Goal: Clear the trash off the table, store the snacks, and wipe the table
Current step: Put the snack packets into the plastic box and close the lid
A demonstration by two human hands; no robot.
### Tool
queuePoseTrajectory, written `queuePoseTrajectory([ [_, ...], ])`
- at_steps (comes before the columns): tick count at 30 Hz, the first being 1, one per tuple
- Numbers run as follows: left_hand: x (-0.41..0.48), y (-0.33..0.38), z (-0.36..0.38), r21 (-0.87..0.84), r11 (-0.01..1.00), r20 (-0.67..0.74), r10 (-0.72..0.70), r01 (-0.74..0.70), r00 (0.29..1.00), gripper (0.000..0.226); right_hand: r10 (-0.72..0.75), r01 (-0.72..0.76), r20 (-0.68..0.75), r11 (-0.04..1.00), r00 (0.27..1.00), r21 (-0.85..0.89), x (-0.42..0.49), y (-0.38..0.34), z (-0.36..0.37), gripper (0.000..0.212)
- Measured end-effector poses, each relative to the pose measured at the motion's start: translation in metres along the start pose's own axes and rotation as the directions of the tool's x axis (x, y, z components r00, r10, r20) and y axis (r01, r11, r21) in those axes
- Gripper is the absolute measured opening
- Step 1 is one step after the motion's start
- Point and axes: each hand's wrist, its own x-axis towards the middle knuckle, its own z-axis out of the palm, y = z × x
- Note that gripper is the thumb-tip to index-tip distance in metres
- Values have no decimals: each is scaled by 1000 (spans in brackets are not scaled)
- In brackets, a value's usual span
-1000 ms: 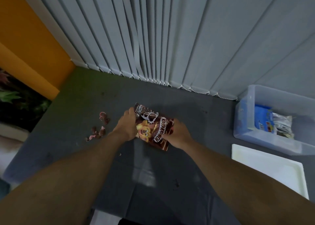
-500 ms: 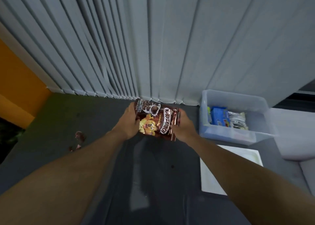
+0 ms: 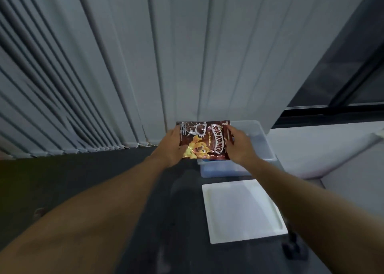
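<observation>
Grey vertical blinds (image 3: pixel 124 66) fill the back of the room, their hems hanging just behind the far edge of the dark grey table (image 3: pixel 93 180). Near the table's left edge lies a small brownish scrap (image 3: pixel 39 211), too blurred to name. Past the middle, the left grip (image 3: pixel 169 147) is clamped on the left side of a Koko Krunch cereal packet (image 3: pixel 204 143). The right grip (image 3: pixel 242 146) is clamped on its right side, fingers curled over the printed front. The packet is held off the table, its front toward the camera, over the near left part of a clear plastic bin (image 3: pixel 264 147) at the table's far right corner. The bin's contents are hidden behind the packet and hands. Just nearer than the bin, a white tray (image 3: pixel 241 211) lies flat along the right edge. A small dark object (image 3: pixel 293 251) sits toward the near right corner, too unclear to identify. Further right, a pale ledge (image 3: pixel 332 149) runs below a dark window (image 3: pixel 342 76).
</observation>
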Motion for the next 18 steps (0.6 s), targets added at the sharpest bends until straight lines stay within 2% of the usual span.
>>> queuePoseTrajectory([
  [4,25,31,25,63,998,40,18,-21,999,62,55,-55,-54,999,997,0,9,26,-27,27],
  [12,62,49,63,226,971,112,53,-78,992,62,185,-183,-30,982,982,45,29,66,-42,27],
  [15,68,41,72,325,943,97,46,-75,994,50,198,-195,14,976,980,-100,43,81,-33,27],
  [18,72,30,79,417,908,62,27,-50,998,56,206,-130,209,936,956,-328,58,95,-17,45],
])
